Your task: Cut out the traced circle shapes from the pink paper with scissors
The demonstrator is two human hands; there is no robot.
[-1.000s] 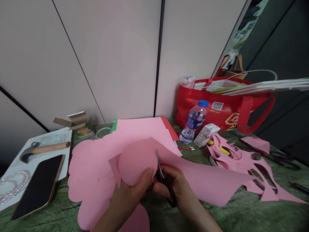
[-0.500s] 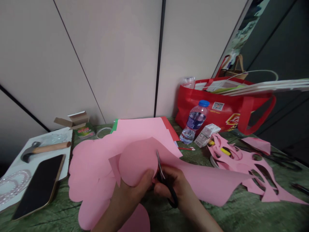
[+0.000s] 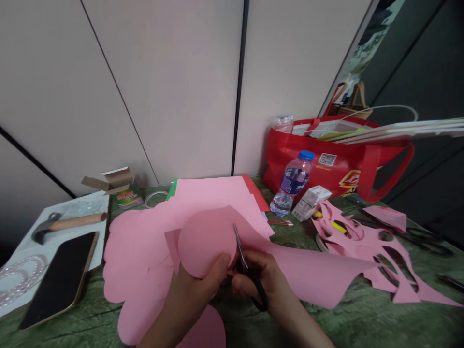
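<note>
My left hand (image 3: 197,285) grips a rounded piece of pink paper (image 3: 206,241), its thumb pressed on the lower right edge. My right hand (image 3: 259,275) is closed on black-handled scissors (image 3: 260,290), whose blades point up along the right side of the round shape. To the right of the blades, a curling sheet of pink paper (image 3: 315,273) stretches over the table. How far the lower blade reaches behind the paper is hidden. Left of and below my left hand lie several scalloped pink paper cut-outs (image 3: 134,256).
Pink paper scraps with holes (image 3: 386,251) lie at right, near a water bottle (image 3: 292,183), a small white box (image 3: 311,202) and a red bag (image 3: 308,145). On the left are a hammer (image 3: 74,222), a phone (image 3: 60,280) and bead strings (image 3: 25,278). Behind stands a pale wall (image 3: 181,87).
Hardly anything differs. The round pink paper and my left thumb have shifted very slightly; the scissors stay in almost the same place.
</note>
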